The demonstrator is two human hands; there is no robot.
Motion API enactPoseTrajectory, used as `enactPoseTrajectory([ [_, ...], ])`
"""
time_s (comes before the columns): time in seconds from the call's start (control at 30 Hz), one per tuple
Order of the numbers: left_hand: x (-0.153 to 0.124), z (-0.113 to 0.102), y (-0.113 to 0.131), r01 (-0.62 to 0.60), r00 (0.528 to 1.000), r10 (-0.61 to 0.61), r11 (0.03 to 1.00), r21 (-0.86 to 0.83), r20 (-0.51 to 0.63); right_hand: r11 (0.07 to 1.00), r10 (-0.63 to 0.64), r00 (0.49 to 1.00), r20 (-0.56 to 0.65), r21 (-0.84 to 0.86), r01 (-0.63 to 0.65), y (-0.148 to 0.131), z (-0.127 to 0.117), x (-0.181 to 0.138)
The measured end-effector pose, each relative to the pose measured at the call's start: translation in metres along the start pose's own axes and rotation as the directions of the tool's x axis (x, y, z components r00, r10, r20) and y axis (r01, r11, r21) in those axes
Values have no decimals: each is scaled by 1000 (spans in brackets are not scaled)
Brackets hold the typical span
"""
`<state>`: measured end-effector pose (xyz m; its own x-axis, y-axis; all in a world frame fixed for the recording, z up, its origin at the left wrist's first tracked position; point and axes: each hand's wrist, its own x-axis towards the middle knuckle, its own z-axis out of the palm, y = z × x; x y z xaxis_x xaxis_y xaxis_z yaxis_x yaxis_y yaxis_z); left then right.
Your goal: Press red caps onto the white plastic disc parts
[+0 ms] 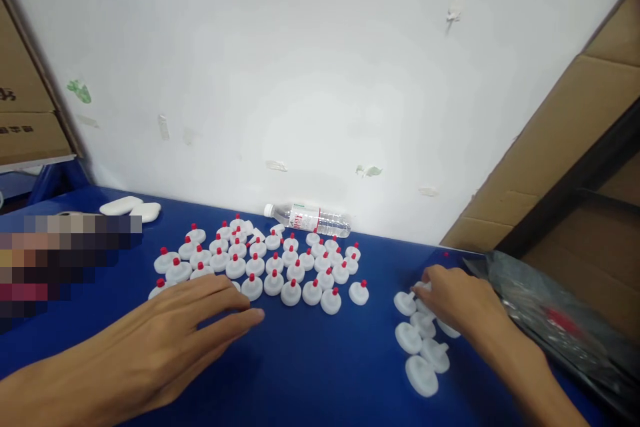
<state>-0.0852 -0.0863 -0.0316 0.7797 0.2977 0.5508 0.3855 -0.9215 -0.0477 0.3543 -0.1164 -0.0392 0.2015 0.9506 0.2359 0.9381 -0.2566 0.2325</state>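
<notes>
My left hand (170, 337) hovers palm down over the front left of the blue table, fingers stretched out and holding nothing. Just beyond it stand many white round nozzle caps with red tips (291, 292), grouped loosely in rows; the hand hides some of them. On the right, my right hand (457, 297) reaches into a small cluster of white nozzle caps without red tips (421, 375). Its thumb and fingers are pinched at the stem of one white nozzle cap (405, 303). The hand covers part of that cluster.
A clear plastic bottle (320, 219) lies on its side against the white wall (320, 80). Two white oval objects (145, 212) rest at the back left. A dark plastic bag with something red inside (560, 320) and cardboard (530, 153) flank the right side. A blurred patch covers the left edge.
</notes>
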Motion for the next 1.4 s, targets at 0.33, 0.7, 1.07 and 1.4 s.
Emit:
enactPoseTrajectory([
  [0.33, -10, 11, 12, -53, 995, 34, 977, -206, -93, 996, 31, 971, -235, 89, -10, -21, -31, 4],
  [0.7, -2, 10, 21, 20, 977, -55, 986, -166, -208, 580, -408, 535, -740, 242, 778, -129, -57, -56],
  [1.07, -3, 10, 29, 40, 981, -68, 987, -156, -181, 507, -402, 450, -797, 216, 835, -152, -54, -66],
  [1.4, 6, 10, 31, 68, 977, -94, 988, -138, -193, 433, -372, 423, -826, 249, 866, -157, -50, -70],
])
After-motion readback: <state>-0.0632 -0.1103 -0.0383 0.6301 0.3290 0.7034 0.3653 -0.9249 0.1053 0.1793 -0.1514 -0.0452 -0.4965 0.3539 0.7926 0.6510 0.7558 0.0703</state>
